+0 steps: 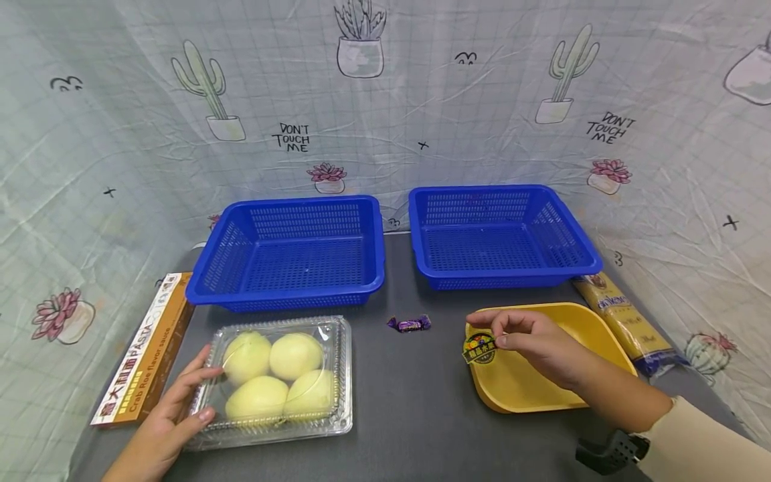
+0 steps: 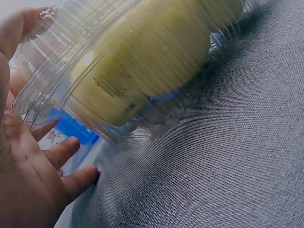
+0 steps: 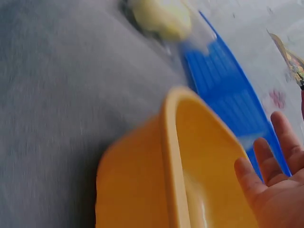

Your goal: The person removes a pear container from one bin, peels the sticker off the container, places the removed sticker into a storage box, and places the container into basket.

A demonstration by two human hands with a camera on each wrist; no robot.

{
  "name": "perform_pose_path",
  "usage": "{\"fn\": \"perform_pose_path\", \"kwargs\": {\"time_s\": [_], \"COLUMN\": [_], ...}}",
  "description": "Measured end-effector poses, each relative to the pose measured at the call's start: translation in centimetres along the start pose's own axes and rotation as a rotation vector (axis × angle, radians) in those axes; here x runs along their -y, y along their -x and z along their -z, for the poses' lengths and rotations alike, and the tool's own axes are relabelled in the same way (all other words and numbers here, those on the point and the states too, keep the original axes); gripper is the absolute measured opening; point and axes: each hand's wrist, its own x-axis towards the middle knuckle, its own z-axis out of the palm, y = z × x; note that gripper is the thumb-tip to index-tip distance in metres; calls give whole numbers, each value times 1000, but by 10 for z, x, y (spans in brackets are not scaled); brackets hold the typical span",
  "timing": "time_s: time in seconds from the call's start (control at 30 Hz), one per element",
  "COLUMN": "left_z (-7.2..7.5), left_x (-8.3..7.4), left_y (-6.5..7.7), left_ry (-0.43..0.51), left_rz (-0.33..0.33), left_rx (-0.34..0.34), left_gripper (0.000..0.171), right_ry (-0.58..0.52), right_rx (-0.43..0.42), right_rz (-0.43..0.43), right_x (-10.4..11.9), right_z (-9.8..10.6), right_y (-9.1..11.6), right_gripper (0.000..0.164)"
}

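Pinching a label [image 1: 479, 349], apparently: right grip [image 1: 538, 344]

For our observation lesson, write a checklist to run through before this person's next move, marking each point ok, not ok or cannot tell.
1. Right hand has a secure hold on the round label: ok, pinched at its edge.
2. Label apart from the yellow tub: ok, held above it.
3. Left hand at the clear box: ok, fingers touching its left side.
4. Fruits inside the box: ok, four show through the lid.
5. Lid fully fastened: cannot tell.
6. Space between box and tub free of items: not ok, a purple-wrapped candy lies there.
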Motion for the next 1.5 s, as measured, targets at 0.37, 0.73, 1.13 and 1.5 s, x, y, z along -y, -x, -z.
{"fn": "perform_pose_path", "kwargs": {"time_s": [0.37,0.73,1.13,1.5], "left_z": [1,-3,-1,2], "left_x": [-6,-6,-9,-6], "left_y": [1,2,1,2], "left_ry": [-24,7,4,11], "left_rz": [54,40,103,95], "left_rx": [-4,-18,-23,-19], "left_gripper": [58,59,53,54], "right_ry": [-26,53,120,162], "right_rx": [103,308,410,412], "right_rz": [-57,-237,-298,-399], "right_x": [-11,-15,-16,-17], "right_z": [50,78,89,95], "right_y": [11,-1,-7,-12], "right_gripper": [24,16,15,16]}}
